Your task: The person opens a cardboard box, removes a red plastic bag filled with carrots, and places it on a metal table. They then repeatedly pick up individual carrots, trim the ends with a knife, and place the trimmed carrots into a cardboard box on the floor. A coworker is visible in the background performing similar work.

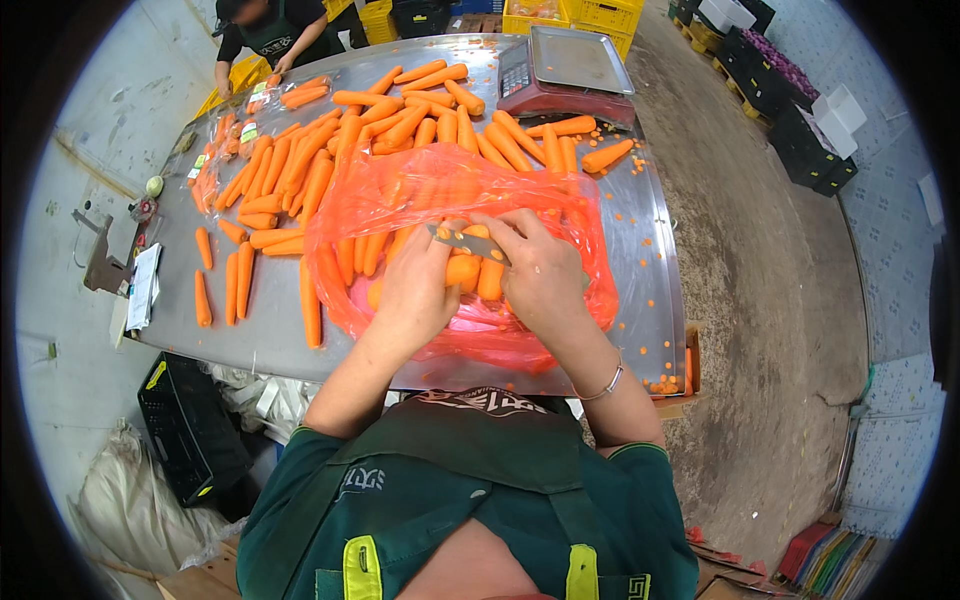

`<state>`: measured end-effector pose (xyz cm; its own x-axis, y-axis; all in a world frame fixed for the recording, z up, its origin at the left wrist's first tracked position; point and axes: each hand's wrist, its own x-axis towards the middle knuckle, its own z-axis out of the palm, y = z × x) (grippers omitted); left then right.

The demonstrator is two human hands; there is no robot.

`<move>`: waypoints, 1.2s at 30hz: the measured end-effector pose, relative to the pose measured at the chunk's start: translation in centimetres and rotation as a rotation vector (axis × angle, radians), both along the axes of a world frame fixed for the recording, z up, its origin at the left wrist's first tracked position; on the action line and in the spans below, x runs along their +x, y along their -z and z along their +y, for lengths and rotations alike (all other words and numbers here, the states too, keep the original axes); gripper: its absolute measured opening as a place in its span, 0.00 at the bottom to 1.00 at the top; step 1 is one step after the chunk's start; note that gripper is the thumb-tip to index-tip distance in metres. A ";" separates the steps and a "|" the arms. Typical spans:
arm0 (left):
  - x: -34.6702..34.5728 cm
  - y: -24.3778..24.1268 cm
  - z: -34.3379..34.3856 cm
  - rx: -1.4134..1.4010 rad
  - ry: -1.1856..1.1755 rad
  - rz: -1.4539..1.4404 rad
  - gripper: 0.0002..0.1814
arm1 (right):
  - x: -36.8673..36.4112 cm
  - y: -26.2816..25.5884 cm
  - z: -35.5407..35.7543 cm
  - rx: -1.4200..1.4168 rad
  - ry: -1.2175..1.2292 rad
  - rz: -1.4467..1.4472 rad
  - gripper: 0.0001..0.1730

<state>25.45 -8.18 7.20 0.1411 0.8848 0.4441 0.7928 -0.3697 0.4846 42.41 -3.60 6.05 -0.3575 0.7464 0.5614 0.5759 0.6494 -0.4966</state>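
My right hand grips a small knife, whose blade points left and carries several thin carrot slices. Under the blade a carrot is held by my left hand, with its end near the knife. Both hands are over an opened red plastic bag spread on the metal table. More carrots lie inside the bag, partly covered by my hands and the film. The knife's handle is hidden in my right fist.
Loose carrots cover the steel table. A red scale stands at the back right, and bagged carrots lie at the left. Across the table a person handles a carrot pack. Carrot scraps dot the right edge.
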 end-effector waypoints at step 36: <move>-1.4 14.0 9.6 -0.566 -0.407 -0.051 0.44 | -4.8 14.4 17.2 -0.513 0.202 -0.183 0.30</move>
<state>24.02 1.44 -6.76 -0.2592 0.9602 -0.1038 0.7858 0.2722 0.5553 37.63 13.57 -8.40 -0.2371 0.9700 0.0528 0.7693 0.2207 -0.5996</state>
